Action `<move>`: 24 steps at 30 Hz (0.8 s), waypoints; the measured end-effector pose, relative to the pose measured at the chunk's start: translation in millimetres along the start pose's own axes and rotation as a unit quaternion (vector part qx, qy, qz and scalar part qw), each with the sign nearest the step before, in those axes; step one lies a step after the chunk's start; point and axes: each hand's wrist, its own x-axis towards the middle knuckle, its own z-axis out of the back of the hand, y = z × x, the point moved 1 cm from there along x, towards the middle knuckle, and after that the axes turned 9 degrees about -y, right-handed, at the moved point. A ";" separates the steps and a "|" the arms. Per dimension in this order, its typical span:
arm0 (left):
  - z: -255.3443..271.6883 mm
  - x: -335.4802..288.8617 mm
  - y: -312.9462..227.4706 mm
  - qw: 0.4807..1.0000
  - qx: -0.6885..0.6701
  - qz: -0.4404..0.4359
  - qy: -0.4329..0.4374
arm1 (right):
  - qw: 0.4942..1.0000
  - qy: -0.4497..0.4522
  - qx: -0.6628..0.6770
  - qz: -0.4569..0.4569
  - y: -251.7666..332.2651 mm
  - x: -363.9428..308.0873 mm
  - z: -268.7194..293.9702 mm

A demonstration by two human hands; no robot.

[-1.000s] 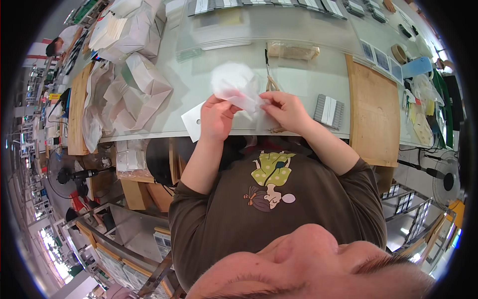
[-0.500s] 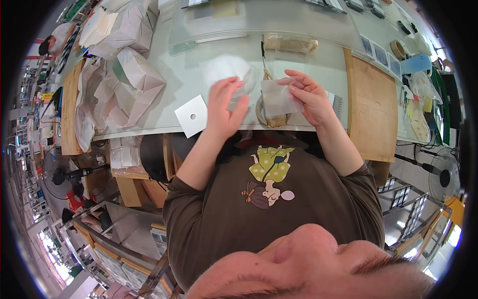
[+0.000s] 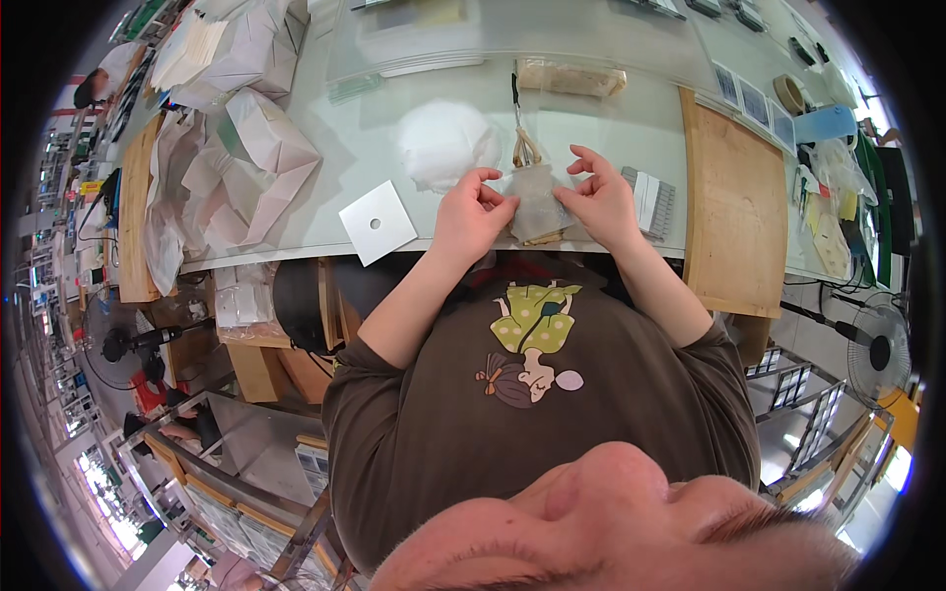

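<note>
A small translucent square sheet [image 3: 535, 202] lies in front of me, over a brownish object whose lower edge peeks out below it. On its left edge, the thumb and fingertips of my left hand [image 3: 473, 215] pinch together. My right hand [image 3: 603, 205] pinches the right edge between thumb and forefinger, other fingers raised. Just beyond the sheet lies a slim tool with pale looped handles [image 3: 525, 148], partly covered. A round heap of thin white sheets [image 3: 445, 146] lies beyond my left hand. Farther left is a white square card with a central hole [image 3: 377, 224].
Right of my right hand is a grey and white ribbed stack [image 3: 647, 204]. Wooden boards [image 3: 734, 202] flank the glass-topped table. Crumpled white wrapping [image 3: 246, 172] fills the left side. A brown wrapped block [image 3: 572, 77] lies at the back, near a raised clear shelf [image 3: 522, 49].
My left hand has come from the white heap to the sheet's left edge. My right hand has brought the sheet down, and it now lies flatter between both hands.
</note>
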 end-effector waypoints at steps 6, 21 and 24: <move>0.1 0.7 3.7 1.000 0.015 -0.007 0.005 | 0.997 -0.017 -0.041 0.056 -5.8 -8.3 -0.8; -1.1 1.2 -0.3 1.000 0.029 0.000 0.009 | 0.993 -0.034 -0.065 0.095 -3.6 -10.7 2.0; -3.4 0.2 -2.0 0.999 0.050 -0.021 0.007 | 0.985 -0.048 -0.103 0.131 0.4 -13.4 8.0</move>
